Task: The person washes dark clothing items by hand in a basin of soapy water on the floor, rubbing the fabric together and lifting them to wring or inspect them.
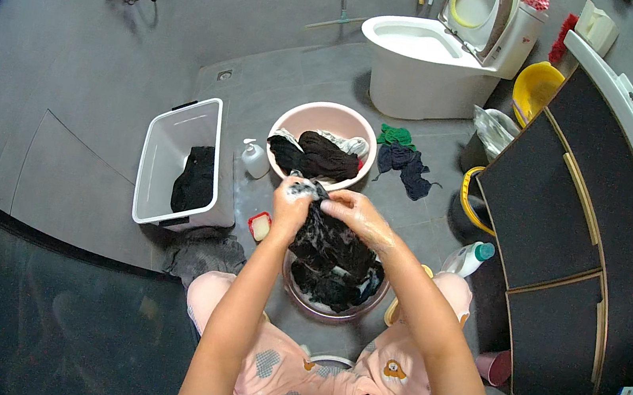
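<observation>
Soapy black cloth (332, 238) hangs from my two hands down into a round basin (330, 318), where more wet dark fabric lies in suds. My left hand (292, 203) is closed around the upper end of the cloth, with foam over its knuckles. Beside it, my right hand (359, 216) pinches the same cloth between thumb and fingers. Just beyond my hands stands a pink basin (327, 114) holding black, dark brown and pale garments. A bar of soap (260, 227) in a red dish lies left of my left wrist.
At left, a white plastic bin (223, 197) holds a black garment, with a pump bottle (255, 159) beside it. Dark blue cloth (407, 167) and green cloth (396, 136) lie on the floor. A toilet (422, 79) stands behind; a dark cabinet (554, 217) and a teal-capped bottle (464, 260) are at right.
</observation>
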`<state>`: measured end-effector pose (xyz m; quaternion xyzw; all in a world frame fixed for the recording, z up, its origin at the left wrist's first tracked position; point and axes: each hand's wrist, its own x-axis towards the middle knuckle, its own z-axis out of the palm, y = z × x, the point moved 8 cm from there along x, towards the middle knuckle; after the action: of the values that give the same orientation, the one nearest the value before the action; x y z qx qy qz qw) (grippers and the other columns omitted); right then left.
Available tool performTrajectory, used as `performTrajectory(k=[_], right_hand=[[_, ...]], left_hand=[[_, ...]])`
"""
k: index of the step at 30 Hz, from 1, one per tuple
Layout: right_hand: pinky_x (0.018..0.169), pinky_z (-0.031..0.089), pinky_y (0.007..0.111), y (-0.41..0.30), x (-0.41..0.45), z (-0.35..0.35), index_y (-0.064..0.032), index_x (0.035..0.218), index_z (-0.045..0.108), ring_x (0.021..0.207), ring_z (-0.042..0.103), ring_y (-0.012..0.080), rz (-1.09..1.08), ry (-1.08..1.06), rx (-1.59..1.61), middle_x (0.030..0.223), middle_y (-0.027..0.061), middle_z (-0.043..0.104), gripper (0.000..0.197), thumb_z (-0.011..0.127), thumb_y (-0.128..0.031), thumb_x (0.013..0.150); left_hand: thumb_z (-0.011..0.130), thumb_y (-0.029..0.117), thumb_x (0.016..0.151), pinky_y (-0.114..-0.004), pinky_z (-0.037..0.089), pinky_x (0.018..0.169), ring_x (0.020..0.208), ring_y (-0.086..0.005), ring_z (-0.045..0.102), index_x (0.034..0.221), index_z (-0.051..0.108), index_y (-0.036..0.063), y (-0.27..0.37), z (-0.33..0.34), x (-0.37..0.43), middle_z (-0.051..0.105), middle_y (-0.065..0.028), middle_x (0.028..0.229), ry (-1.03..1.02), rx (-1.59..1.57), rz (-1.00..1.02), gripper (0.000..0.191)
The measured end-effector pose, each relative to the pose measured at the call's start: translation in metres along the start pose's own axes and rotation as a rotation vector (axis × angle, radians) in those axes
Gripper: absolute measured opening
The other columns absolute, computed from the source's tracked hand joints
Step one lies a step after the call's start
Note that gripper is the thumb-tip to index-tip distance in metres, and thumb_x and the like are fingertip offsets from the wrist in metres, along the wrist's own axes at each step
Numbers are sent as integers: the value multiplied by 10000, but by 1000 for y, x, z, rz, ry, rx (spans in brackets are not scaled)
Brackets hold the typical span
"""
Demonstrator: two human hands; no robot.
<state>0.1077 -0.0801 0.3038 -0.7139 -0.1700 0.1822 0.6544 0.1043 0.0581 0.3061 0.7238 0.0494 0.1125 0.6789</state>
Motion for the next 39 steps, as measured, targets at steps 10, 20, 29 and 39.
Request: performTrajectory(k=[10, 20, 29, 39], right_hand=[[769, 437, 299, -21, -2, 9, -19, 1063, 522, 819, 553, 131, 3, 134, 766, 977, 58, 587, 290, 521, -219, 853], [564, 444, 273, 41, -7, 39, -100, 825, 581, 620, 537, 135, 354, 386, 972, 716, 24, 566, 160, 501, -240, 825], [540, 447, 239, 37, 4, 26, -72, 847, 584, 602, 529, 119, 30, -152, 1303, 719, 9, 555, 170, 454, -182, 853], [827, 409, 286, -7, 0, -4, -46, 978, 519, 858, 530, 158, 57, 401, 1078, 909, 42, 566, 270, 472, -290, 874]], left_hand=[[551, -35, 672, -291, 445, 673, 702, -206, 560, 751, 547, 26, 60, -18, -24, 578, -91, 751, 296, 166, 492, 100], [658, 131, 605, -358, 439, 519, 540, -295, 536, 658, 558, 45, 66, 29, -45, 569, -115, 649, 179, 411, 650, 142], [667, 155, 568, -336, 458, 547, 601, -289, 563, 673, 578, 60, 84, 53, -69, 574, -124, 692, 202, 321, 880, 167], [642, 285, 720, -312, 422, 807, 896, -230, 568, 1066, 545, 53, 20, 34, -4, 592, -137, 995, -379, 255, 80, 427]])
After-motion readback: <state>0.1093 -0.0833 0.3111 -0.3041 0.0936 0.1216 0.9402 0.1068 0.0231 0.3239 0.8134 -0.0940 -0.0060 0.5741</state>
